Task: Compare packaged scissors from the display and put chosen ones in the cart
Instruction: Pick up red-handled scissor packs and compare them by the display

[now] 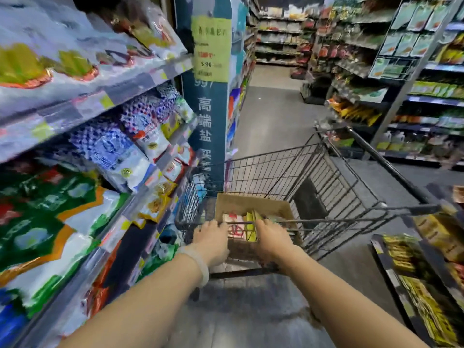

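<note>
**Clerk:** While you stand in the aisle, list the stock, largest first.

**Checker:** Item one: shelving on your left [82,114], stacked with blurred bags in white, green and blue; no brand legible. Item two: teal end panel [204,126] beside it, white characters reading 高端盐, and a yellow-green notice [211,50] above with a price that looks like 5.00; the other lines are smeared.

**Clerk:** And the cart?

**Checker:** Item three: one black wire cart [313,177], directly ahead of you. Item four: one brown cardboard box [251,204] sitting in its near end. Item five: flat packets standing in that box [251,223], yellow ones and a white one with red print. I cannot count them or read them, and cannot tell whether any are scissors.

**Clerk:** Your hands?

**Checker:** Two. Your left hand [212,238], a pale bangle [200,262] on the wrist, has its fingers curled over the near rim of the cart. Your right hand [272,238] is curled over the same rim, just beside the yellow packets.
</note>
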The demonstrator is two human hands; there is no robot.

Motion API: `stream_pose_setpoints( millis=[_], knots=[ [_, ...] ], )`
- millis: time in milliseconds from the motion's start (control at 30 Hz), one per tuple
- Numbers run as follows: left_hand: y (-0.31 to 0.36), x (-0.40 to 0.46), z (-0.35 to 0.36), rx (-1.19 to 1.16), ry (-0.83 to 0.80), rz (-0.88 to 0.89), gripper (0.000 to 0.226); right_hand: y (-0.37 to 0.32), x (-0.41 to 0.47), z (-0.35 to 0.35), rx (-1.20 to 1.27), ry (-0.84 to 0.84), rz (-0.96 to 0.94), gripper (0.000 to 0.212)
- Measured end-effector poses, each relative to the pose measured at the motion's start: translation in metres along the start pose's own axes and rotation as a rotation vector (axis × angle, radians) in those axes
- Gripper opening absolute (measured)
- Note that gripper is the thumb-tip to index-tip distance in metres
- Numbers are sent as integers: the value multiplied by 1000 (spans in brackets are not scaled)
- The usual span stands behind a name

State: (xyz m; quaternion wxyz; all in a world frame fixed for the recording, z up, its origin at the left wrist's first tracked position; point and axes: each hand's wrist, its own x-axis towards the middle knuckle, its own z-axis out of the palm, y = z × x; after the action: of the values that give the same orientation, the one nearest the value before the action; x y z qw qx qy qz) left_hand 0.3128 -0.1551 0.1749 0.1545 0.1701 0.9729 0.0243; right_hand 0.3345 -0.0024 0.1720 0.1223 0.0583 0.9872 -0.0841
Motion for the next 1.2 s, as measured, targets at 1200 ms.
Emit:
stream_pose_setpoints(
  millis=[1200],
  knots=[
    [-36,400,144,-614,-555,-505,44,66,434,225,401,-620,471,66]
  ],
)
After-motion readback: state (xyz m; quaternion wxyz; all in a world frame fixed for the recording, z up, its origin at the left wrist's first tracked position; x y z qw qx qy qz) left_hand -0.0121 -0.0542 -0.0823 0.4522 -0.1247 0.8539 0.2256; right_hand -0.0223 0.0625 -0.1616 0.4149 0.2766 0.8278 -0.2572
